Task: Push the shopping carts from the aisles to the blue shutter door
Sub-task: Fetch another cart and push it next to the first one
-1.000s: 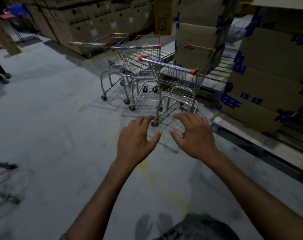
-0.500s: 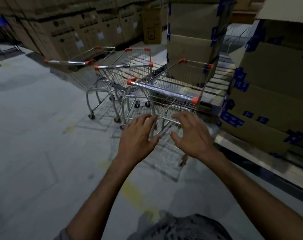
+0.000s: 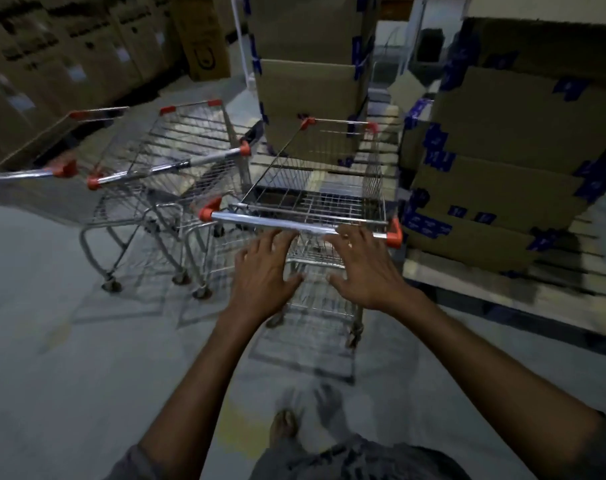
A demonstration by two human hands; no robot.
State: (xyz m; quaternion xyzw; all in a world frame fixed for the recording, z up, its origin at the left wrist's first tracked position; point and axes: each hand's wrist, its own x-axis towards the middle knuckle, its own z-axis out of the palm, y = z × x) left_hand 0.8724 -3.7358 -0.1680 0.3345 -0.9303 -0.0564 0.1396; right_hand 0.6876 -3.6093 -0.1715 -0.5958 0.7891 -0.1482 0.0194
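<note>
Three small wire shopping carts with chrome handles and orange end caps stand side by side on the grey floor. The nearest cart [image 3: 315, 202] is right in front of me, its handle bar [image 3: 260, 221] running across at hand height. My left hand [image 3: 263, 275] hovers just below the bar with fingers spread, its fingertips almost at the bar. My right hand [image 3: 363, 268] is also spread, its fingertips reaching the bar's right part. Neither hand grips anything. The middle cart [image 3: 176, 157] and the left cart [image 3: 31, 188] stand to the left.
Stacked cardboard boxes with blue tape [image 3: 509, 161] sit on a pallet close on the right. Another box stack [image 3: 308, 74] rises just beyond the nearest cart. A wall of boxes [image 3: 62, 57] lines the far left. Open floor [image 3: 69, 375] lies at left.
I have walked up to the carts, so they appear larger and closer. Both hands moved forward and up, from well short of the nearest cart's handle to right at it.
</note>
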